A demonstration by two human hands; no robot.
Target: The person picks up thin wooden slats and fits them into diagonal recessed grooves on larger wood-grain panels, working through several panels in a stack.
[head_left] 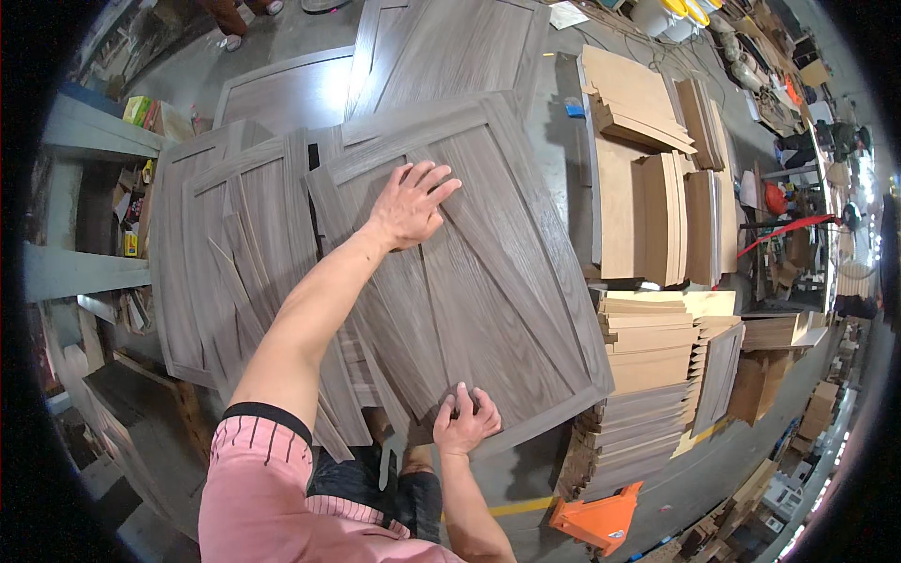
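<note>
A grey wood-grain cabinet door [526, 235] with a raised frame lies tilted in front of me, on top of other grey panels. My left hand [410, 202] rests flat on its upper part, fingers spread. At the door's near edge is my right hand [465, 422], its fingers apart and touching the surface. A narrow diagonal strip [511, 286] crosses the door's face; whether it is loose or fixed I cannot tell. To the left, several similar grey panels [188, 272] overlap, with thin loose strips [246, 249] lying over them.
Larger grey panels [450, 47] lie beyond the door. At the right stand stacked tan boards [648, 211] and a tall pile of grey-and-tan pieces [629, 422]. An orange metal part [596, 521] sits on the floor near that pile. Blue-grey shelving [89, 272] borders the left side.
</note>
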